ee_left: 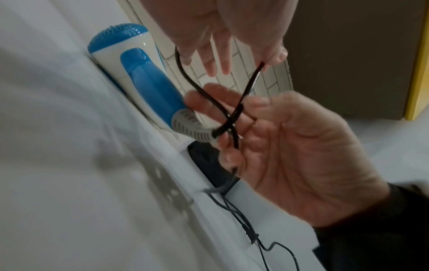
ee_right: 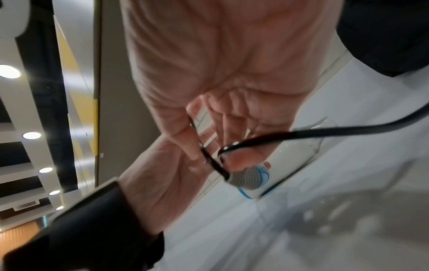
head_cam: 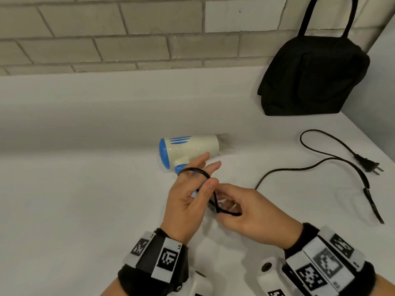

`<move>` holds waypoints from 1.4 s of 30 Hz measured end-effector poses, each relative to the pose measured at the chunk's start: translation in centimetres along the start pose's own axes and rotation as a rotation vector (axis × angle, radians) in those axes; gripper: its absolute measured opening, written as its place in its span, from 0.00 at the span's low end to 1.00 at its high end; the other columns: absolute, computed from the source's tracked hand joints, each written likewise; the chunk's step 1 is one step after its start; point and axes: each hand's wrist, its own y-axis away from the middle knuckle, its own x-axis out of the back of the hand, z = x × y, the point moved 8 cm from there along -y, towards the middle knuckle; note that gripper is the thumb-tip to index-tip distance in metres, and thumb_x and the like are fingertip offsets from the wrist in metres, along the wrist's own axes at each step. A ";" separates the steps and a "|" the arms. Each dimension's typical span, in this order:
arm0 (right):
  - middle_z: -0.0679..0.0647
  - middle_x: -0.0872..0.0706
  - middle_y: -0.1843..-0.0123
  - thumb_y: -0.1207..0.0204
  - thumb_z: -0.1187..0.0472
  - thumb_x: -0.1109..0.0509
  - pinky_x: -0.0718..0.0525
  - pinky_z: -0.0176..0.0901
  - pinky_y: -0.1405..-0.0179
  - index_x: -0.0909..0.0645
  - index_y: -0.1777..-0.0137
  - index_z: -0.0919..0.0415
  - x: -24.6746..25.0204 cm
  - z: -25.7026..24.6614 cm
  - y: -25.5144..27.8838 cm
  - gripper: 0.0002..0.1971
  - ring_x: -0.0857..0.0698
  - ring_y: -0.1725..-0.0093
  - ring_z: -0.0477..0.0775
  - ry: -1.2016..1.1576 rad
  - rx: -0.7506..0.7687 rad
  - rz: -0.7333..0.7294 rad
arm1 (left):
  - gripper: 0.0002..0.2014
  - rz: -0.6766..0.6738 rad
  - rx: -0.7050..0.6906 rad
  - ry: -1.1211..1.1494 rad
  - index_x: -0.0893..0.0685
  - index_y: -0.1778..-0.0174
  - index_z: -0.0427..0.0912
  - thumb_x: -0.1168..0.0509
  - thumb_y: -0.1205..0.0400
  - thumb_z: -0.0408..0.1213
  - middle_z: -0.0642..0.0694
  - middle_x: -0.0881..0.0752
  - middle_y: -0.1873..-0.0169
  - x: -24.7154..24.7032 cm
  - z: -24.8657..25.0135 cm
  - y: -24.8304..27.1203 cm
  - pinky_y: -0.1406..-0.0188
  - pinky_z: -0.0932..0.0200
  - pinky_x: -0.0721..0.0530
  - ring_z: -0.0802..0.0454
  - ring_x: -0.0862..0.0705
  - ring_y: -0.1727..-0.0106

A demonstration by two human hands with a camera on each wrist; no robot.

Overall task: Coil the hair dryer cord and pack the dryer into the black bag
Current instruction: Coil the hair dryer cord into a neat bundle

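A white and blue hair dryer (head_cam: 188,148) lies on its side on the white table, nozzle to the right. Its black cord (head_cam: 316,165) runs from the handle through both hands and trails right to the plug (head_cam: 367,165). My left hand (head_cam: 205,178) stands in front of the dryer with fingers stretched out; one loop of cord goes round them and the thumb pinches it. Just to its right, my right hand (head_cam: 230,208) curls its fingers round the cord. The left wrist view shows the cord (ee_left: 232,117) crossing itself by the grey strain relief (ee_left: 195,126). The black bag (head_cam: 312,75) stands at the back right.
A pale brick wall (head_cam: 106,39) runs behind the table. The bag's handles (head_cam: 329,16) rise against the wall. The table's right edge (head_cam: 367,135) lies close to the plug. A dark strap (head_cam: 369,199) sits on the cord's loose stretch.
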 end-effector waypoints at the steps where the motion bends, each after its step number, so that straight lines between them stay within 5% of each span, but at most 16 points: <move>1: 0.48 0.12 0.53 0.29 0.62 0.31 0.20 0.30 0.55 0.20 0.46 0.47 0.1 -0.3 0.3 0.13 0.17 0.59 0.39 0.024 0.004 0.023 | 0.15 0.002 -0.005 0.000 0.20 0.46 0.67 0.41 0.27 0.60 0.72 0.20 0.41 0.1 0.1 -0.1 0.38 0.67 0.23 0.67 0.24 0.35; 4: 0.39 0.17 0.72 0.27 0.59 0.32 0.28 0.28 0.69 0.16 0.48 0.57 -0.1 -1.0 0.6 0.09 0.22 0.71 0.37 0.090 0.022 0.049 | 0.11 -0.021 -0.012 0.008 0.18 0.52 0.67 0.42 0.26 0.50 0.81 0.20 0.49 -0.1 0.7 -0.6 0.43 0.70 0.20 0.70 0.19 0.44; 7: 0.27 0.20 0.78 0.26 0.62 0.32 0.29 0.24 0.72 0.16 0.49 0.58 0.0 -1.0 0.6 0.08 0.22 0.75 0.35 0.075 0.003 0.122 | 0.12 -0.105 0.015 0.039 0.19 0.52 0.66 0.44 0.26 0.51 0.75 0.16 0.53 -0.9 0.7 -1.0 0.50 0.73 0.19 0.69 0.17 0.49; 11: 0.45 0.14 0.77 0.31 0.64 0.28 0.24 0.28 0.72 0.21 0.56 0.49 1.4 -1.1 0.8 0.09 0.21 0.78 0.38 -0.120 -0.033 0.271 | 0.17 -0.287 0.051 -0.032 0.34 0.39 0.73 0.51 0.24 0.55 0.66 0.16 0.52 -2.0 0.1 0.0 0.49 0.75 0.22 0.66 0.18 0.47; 13: 0.45 0.13 0.76 0.31 0.65 0.30 0.22 0.31 0.72 0.25 0.60 0.46 1.8 -1.2 0.8 0.11 0.22 0.78 0.40 -0.131 -0.039 0.289 | 0.17 -0.371 0.069 -0.042 0.37 0.38 0.70 0.52 0.23 0.57 0.61 0.16 0.49 -2.7 0.2 0.8 0.42 0.73 0.24 0.66 0.20 0.42; 17: 0.45 0.14 0.76 0.31 0.72 0.35 0.20 0.33 0.70 0.28 0.60 0.44 1.8 -1.2 0.7 0.17 0.21 0.76 0.41 -0.137 -0.055 0.235 | 0.09 -0.467 -0.034 -0.029 0.29 0.52 0.63 0.51 0.23 0.56 0.55 0.19 0.69 -3.5 1.8 1.2 0.57 0.75 0.24 0.64 0.20 0.59; 19: 0.49 0.13 0.73 0.30 0.71 0.36 0.22 0.36 0.68 0.30 0.56 0.43 1.4 -1.6 0.9 0.18 0.20 0.73 0.42 -0.145 -0.046 0.155 | 0.14 -0.468 -0.023 -0.076 0.28 0.60 0.62 0.52 0.26 0.65 0.56 0.22 0.72 -3.2 1.2 1.1 0.61 0.72 0.26 0.61 0.24 0.67; 21: 0.55 0.13 0.66 0.29 0.68 0.35 0.24 0.39 0.69 0.32 0.49 0.42 0.7 -2.3 1.2 0.19 0.23 0.71 0.49 -0.116 -0.010 0.010 | 0.21 -0.462 0.024 -0.093 0.26 0.60 0.56 0.52 0.29 0.69 0.46 0.24 0.73 -2.8 0.2 1.2 0.66 0.69 0.26 0.57 0.27 0.70; 25: 0.37 0.15 0.61 0.29 0.68 0.33 0.26 0.28 0.71 0.27 0.46 0.43 1.6 -2.8 1.7 0.19 0.25 0.75 0.41 0.046 0.022 -0.089 | 0.12 -0.441 0.079 -0.120 0.29 0.63 0.58 0.48 0.26 0.61 0.52 0.23 0.69 -2.8 0.0 1.1 0.63 0.61 0.20 0.57 0.22 0.65; 28: 0.32 0.16 0.68 0.29 0.63 0.30 0.27 0.24 0.71 0.21 0.47 0.47 2.6 -2.7 1.7 0.13 0.22 0.74 0.38 0.228 0.032 -0.074 | 0.16 -0.474 0.036 -0.195 0.31 0.66 0.55 0.48 0.26 0.63 0.56 0.26 0.72 -3.5 0.5 0.9 0.68 0.71 0.26 0.64 0.24 0.68; 32: 0.38 0.21 0.66 0.30 0.56 0.28 0.26 0.31 0.69 0.29 0.42 0.42 5.2 -3.5 1.8 0.19 0.23 0.67 0.32 0.534 0.132 0.103 | 0.18 -0.453 0.060 -0.191 0.35 0.74 0.51 0.33 0.28 0.50 0.52 0.32 0.78 -3.0 0.6 0.7 0.74 0.72 0.29 0.59 0.30 0.75; 35: 0.38 0.29 0.57 0.32 0.60 0.26 0.34 0.25 0.74 0.35 0.38 0.37 5.2 -4.9 1.0 0.29 0.28 0.62 0.35 0.697 0.304 0.125 | 0.21 -0.464 0.012 -0.239 0.39 0.77 0.51 0.36 0.23 0.44 0.52 0.36 0.80 -3.1 1.0 0.8 0.75 0.73 0.31 0.57 0.33 0.77; 38: 0.43 0.28 0.44 0.33 0.56 0.27 0.26 0.38 0.73 0.22 0.49 0.43 4.4 -5.5 -0.7 0.14 0.32 0.62 0.38 0.721 0.437 0.106 | 0.19 -0.438 0.008 -0.235 0.37 0.78 0.50 0.45 0.23 0.50 0.51 0.35 0.81 -3.0 1.3 0.8 0.77 0.73 0.33 0.57 0.33 0.78; 40: 0.48 0.23 0.34 0.36 0.58 0.25 0.19 0.44 0.62 0.19 0.64 0.54 4.4 -5.5 -1.9 0.05 0.24 0.51 0.43 0.642 0.485 0.051 | 0.21 -0.412 0.016 -0.227 0.32 0.78 0.41 0.47 0.24 0.52 0.42 0.32 0.81 -2.4 1.4 0.8 0.76 0.71 0.33 0.54 0.31 0.76; 42: 0.56 0.16 0.38 0.37 0.58 0.25 0.19 0.40 0.46 0.22 0.72 0.56 4.2 -5.4 -2.8 0.08 0.19 0.38 0.51 0.506 0.521 -0.005 | 0.23 -0.356 0.005 -0.229 0.28 0.75 0.37 0.47 0.24 0.53 0.36 0.26 0.80 -1.6 1.7 0.7 0.75 0.71 0.31 0.51 0.29 0.75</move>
